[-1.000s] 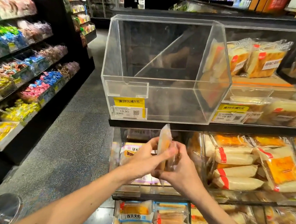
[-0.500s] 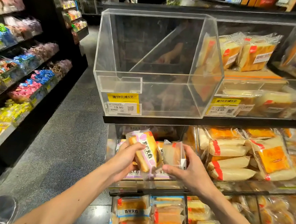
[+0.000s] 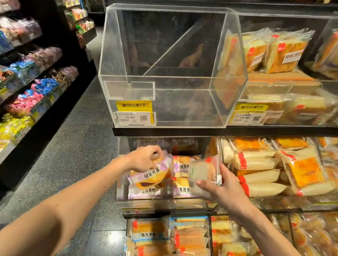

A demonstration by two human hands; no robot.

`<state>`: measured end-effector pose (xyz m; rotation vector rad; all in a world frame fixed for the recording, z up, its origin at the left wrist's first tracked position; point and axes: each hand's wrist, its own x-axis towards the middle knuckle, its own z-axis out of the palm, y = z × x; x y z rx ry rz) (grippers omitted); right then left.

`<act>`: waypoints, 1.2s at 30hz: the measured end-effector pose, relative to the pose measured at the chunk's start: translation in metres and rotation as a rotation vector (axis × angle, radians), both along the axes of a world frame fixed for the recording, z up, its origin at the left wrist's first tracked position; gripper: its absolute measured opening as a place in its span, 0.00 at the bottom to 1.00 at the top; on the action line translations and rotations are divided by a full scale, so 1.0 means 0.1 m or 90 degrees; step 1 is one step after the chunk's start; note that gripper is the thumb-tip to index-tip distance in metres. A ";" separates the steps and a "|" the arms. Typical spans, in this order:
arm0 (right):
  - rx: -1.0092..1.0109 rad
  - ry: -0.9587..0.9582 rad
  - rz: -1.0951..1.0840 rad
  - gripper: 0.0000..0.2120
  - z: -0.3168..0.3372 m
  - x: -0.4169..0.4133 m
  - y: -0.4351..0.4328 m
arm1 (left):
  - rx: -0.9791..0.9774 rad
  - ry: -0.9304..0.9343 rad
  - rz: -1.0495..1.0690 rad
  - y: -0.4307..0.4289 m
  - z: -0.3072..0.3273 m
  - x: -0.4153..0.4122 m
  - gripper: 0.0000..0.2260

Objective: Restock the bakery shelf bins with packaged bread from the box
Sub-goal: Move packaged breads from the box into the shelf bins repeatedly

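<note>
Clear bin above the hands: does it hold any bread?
No, the clear bin shows only its own panels and a price label.

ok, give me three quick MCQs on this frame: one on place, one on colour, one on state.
1. Where is the empty clear bin?
A) above both hands
B) below both hands
C) on the floor

2. What colour is the band on the bread pack in the left hand?
A) green
B) purple
C) black

3. What is the right hand doing?
A) hanging empty
B) pressing a price tag
C) holding a clear-wrapped pack

Answers:
1 A: it stands higher in the picture than both hands.
2 B: a purple-and-white band crosses the wrapper.
3 C: fingers and thumb curl round the pack.
</note>
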<state>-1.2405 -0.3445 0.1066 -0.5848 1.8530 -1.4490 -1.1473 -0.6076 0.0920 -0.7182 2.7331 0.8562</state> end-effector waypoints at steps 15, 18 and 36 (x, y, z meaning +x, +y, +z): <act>-0.071 -0.298 -0.078 0.17 0.04 0.05 -0.07 | -0.009 -0.103 -0.025 0.02 -0.52 -0.03 0.14; -0.070 -0.298 -0.090 0.17 0.02 0.08 -0.11 | -0.192 -0.096 -0.076 0.13 -0.53 0.03 0.12; 0.008 0.215 -0.002 0.15 -0.17 0.20 -0.54 | 0.744 0.152 0.322 0.45 0.00 0.43 0.14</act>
